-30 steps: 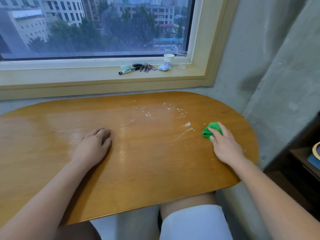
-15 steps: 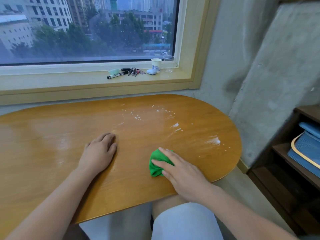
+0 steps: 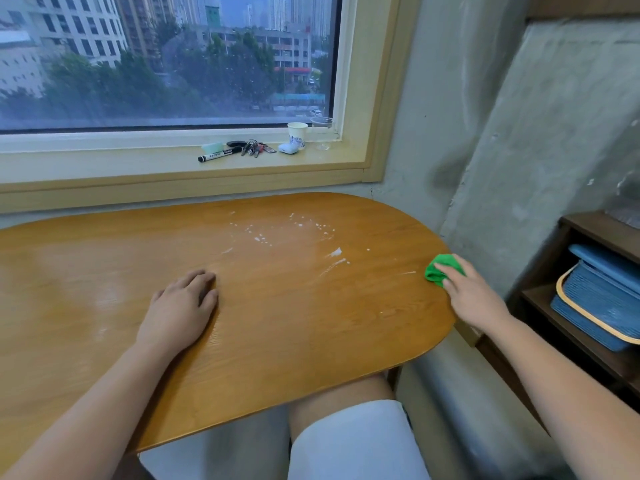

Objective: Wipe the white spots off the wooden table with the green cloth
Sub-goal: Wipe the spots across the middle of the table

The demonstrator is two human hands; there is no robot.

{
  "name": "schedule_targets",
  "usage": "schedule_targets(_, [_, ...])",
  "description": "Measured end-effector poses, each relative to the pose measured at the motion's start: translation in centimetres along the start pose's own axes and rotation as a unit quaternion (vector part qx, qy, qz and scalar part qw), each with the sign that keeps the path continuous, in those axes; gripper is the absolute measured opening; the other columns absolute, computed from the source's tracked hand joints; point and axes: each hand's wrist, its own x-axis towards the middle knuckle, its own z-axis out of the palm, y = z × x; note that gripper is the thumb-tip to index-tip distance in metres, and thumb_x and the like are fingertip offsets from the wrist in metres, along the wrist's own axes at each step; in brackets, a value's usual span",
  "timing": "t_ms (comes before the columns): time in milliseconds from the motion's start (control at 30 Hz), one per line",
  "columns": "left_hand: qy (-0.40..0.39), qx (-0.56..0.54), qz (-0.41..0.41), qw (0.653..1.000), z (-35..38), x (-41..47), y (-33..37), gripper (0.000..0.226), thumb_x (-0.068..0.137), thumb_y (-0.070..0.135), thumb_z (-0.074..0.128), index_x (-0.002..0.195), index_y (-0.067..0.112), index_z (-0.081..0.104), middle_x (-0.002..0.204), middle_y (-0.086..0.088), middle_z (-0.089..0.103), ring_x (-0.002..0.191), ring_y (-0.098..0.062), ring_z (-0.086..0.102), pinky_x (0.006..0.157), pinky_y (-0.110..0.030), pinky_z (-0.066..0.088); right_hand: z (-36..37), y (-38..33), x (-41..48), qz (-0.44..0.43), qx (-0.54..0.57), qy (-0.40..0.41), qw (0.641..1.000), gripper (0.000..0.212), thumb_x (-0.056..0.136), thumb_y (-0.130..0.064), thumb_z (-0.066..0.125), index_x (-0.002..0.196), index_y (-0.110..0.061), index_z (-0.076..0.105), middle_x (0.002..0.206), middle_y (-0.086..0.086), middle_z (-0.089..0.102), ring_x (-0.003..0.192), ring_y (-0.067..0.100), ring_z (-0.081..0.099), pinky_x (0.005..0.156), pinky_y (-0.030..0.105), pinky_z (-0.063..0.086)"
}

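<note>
Cloth (image 3: pixel 439 270) bunched under our right hand (image 3: pixel 472 295) at the tabletop (image 3: pixel 277 323) right edge, fingers pressing it flat. Left hand (image 3: pixel 180 308) rests open, holding nothing. Cloth looks soft, light; palm it. Spots (image 3: pixel 335 252) remain mid-tabletop.

Cloth (image 3: pixel 441 270) at table's (image 3: pixel 311 341) right edge; spots (image 3: pixel 294 233) left of it, toward the window.

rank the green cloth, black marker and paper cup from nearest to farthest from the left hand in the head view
From the left hand, flat on the table:
1. Black marker, straight ahead on the windowsill.
2. Paper cup, on the sill, farther right.
3. Green cloth, at the table's right edge under the right hand.
Marker and cup are near each other; the cloth is plainly farthest.
</note>
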Motion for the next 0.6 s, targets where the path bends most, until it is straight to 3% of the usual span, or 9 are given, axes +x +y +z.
schedule_targets(133, [-0.001, -0.001, 0.001, 1.0, 0.1, 0.1, -0.1, 0.052, 0.106, 0.053, 0.04, 0.152, 0.033, 0.053, 0.164, 0.009, 0.045, 0.142, -0.026, 0.05, 0.114, -0.052, 0.038, 1.0, -2.1, 0.3, 0.027, -0.018, 0.024, 0.999, 0.048, 0.115, -0.033, 0.036, 0.162, -0.031, 0.043, 0.178, 0.003, 0.014, 0.162, 0.032, 0.016, 0.129, 0.056, 0.022])
schedule_targets(233, [-0.003, 0.001, 0.001, 1.0, 0.0, 0.1, -0.1, 0.052, 0.106, 0.053, 0.039, 0.152, 0.034, 0.052, 0.165, 0.01, 0.044, 0.143, -0.025, 0.05, 0.114, -0.052, 0.038, 1.7, -7.0, -1.0, 0.002, -0.028, 0.003, 1.0, 0.05, 0.115, -0.035, 0.034, 0.165, -0.036, 0.036, 0.179, -0.002, 0.007, 0.164, 0.03, 0.008, 0.129, 0.054, 0.018])
schedule_targets(433, [-0.002, -0.002, 0.0, 1.0, 0.0, 0.0, -0.2, 0.053, 0.106, 0.054, 0.039, 0.153, 0.034, 0.051, 0.164, 0.011, 0.044, 0.143, -0.024, 0.049, 0.114, -0.052, 0.039, 4.9, -19.8, -5.9, -0.163, -0.031, -0.055, 0.985, 0.051, 0.116, -0.035, 0.032, 0.167, -0.04, 0.028, 0.179, -0.008, -0.002, 0.165, 0.024, 0.001, 0.128, 0.048, 0.017])
schedule_targets(600, [-0.004, -0.006, 0.003, 1.0, 0.0, 0.2, -0.4, 0.054, 0.105, 0.056, 0.039, 0.154, 0.036, 0.051, 0.165, 0.011, 0.044, 0.143, -0.024, 0.05, 0.115, -0.053, 0.04, 7.4, -26.1, -9.8, -0.313, -0.02, -0.1, 0.944, 0.05, 0.116, -0.031, 0.033, 0.166, -0.038, 0.033, 0.179, -0.007, 0.0, 0.164, 0.022, 0.001, 0.129, 0.041, 0.006])
